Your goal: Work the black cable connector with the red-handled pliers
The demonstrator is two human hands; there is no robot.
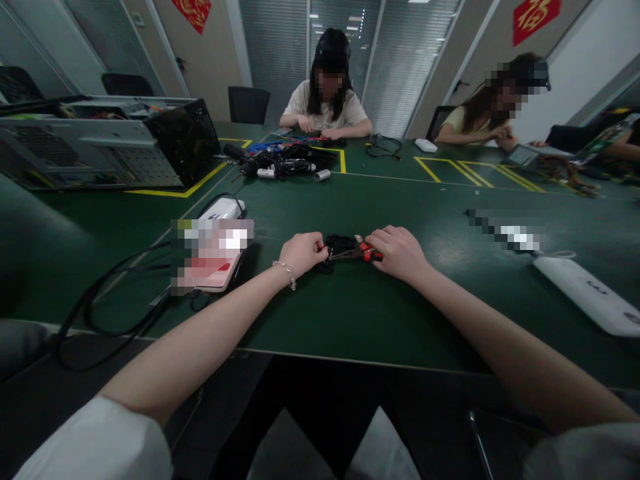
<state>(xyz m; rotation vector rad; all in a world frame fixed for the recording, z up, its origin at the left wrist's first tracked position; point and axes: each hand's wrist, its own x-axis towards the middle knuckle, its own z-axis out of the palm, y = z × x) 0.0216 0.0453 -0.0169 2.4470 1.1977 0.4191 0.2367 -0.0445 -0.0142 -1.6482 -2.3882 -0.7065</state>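
Note:
My right hand is wrapped around the red handles of a pair of pliers, whose dark jaws point left over the green table. Close to the jaw end, my left hand has its fingers pinched together at the edge of a small black item that looks like bundled cable. The fingers hide what exactly is between them. Part of this black bundle lies just behind the pliers, and a dark loop hangs below the left fingertips. Whether the jaws touch the bundle I cannot tell.
To the left are a phone, a white power bank and looping black cables. A computer case stands beyond. Tools and cables lie ahead; another white power bank is at right. Co-workers sit across the table.

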